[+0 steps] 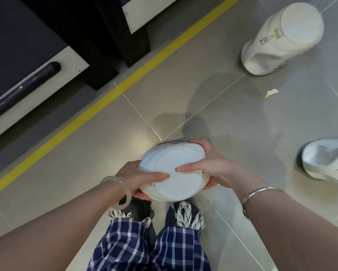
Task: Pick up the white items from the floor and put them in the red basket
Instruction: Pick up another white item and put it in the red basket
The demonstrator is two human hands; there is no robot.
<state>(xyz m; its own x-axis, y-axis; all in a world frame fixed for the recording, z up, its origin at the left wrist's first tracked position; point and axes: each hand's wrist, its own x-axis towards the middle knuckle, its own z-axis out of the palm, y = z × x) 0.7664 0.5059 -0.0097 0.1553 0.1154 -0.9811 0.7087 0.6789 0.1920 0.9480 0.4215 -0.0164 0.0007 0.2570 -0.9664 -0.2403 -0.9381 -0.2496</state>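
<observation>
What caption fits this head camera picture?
Both hands, left hand and right hand, grip a white item; two more lie on the floor.

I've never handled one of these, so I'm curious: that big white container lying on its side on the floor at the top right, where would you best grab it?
Probably with both hands around the round body of the white container, one from each side. It lies tipped over, the body is wide and smooth, and no handle shows. Both the left hand and the right hand now hold another white item.
</observation>
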